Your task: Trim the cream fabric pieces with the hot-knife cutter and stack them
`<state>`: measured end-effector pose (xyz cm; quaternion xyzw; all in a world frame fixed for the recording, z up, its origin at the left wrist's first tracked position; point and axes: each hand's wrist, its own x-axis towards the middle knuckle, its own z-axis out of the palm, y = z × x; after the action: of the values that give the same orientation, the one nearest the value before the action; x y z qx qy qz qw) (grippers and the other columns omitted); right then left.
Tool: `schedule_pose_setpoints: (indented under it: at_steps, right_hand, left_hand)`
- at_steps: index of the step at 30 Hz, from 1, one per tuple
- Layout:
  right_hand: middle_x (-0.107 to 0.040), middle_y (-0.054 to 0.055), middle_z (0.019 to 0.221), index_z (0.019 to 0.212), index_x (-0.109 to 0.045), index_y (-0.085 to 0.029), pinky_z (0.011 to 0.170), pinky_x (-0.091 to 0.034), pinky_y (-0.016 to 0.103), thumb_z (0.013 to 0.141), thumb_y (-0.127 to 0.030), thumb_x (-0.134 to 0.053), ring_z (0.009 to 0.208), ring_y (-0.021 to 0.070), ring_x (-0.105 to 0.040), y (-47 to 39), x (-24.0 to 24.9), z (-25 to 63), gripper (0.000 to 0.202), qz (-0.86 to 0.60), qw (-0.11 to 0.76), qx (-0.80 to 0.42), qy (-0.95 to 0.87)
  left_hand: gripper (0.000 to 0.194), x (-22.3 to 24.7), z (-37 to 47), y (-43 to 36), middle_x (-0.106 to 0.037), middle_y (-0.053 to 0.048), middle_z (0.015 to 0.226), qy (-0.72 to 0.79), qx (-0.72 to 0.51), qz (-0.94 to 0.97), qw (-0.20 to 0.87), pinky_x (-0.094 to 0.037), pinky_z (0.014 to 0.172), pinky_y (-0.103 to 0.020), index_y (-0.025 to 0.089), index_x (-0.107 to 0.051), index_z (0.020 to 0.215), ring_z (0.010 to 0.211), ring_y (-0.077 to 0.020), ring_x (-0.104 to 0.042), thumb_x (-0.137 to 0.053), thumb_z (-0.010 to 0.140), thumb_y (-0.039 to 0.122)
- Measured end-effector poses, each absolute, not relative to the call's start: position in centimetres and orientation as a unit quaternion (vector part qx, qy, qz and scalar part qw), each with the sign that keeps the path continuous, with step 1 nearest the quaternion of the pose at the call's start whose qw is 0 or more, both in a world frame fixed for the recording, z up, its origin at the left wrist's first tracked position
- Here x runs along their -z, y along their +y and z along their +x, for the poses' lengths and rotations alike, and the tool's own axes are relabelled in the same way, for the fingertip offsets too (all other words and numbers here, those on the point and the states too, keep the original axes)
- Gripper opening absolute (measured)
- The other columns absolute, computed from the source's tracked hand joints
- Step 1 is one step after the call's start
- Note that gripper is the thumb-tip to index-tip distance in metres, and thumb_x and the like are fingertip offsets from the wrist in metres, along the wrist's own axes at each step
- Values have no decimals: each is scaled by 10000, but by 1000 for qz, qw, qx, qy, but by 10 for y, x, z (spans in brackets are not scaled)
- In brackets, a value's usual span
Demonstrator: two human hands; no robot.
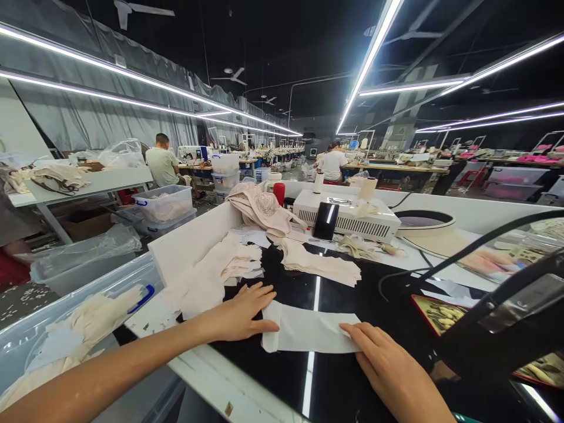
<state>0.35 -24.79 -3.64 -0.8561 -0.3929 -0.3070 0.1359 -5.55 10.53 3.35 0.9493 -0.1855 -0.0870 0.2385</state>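
Pale rectangular fabric strip (pixel 314 330) lying crosswise, long axis left to right, left hand (pixel 249 314) spread open at one end, right hand (pixel 382 351) seemingly pinching other.

Single view, head-worn: camera faces forward and down over near edge of table (pixel 282 376). Left hand (pixel 247 310) and right hand (pixel 390 352) close, low in frame; workroom recedes far beyond, ceiling lights (pixel 371 59) across top.

Glossy black tabletop (pixel 295 376), white fabric strip (pixel 312 330), cream fabric pieces (pixel 319 264) on it
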Motion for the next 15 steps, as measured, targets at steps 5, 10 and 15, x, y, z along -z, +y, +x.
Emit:
schedule_pose_setpoints:
  at_steps: [5,10,15]
  right_hand:
    - [-773,22,1002,1114,-728,-281,461,-564,235,1023,-150,-425,702,174,-799,-238,29,2,342,-890,207,241,-328]
    - [-817,20,1029,1100,-795,-319,605,-644,239,1023,-238,-510,731,190,-816,-231,18,7,306,-870,349,166,-305]
    - [-819,-11,880,1143,-814,-292,625,-641,306,1047,-417,-480,377,139,-643,-227,15,15,370,-868,440,29,-228]
  left_hand:
    - [903,-37,-67,104,-497,-184,1649,-273,51,924,263,-300,1299,-613,234,-597,1533,1583,-415,-377,-856,819,723]
    - [498,-31,-85,103,-693,-93,1383,-329,27,897,293,-531,1082,-387,307,-753,1288,1274,-298,-655,-839,903,611]
    - [291,-17,-80,102,-784,-55,1206,-377,-7,873,309,-552,1016,-333,294,-819,1150,1114,-246,-734,-775,991,533]
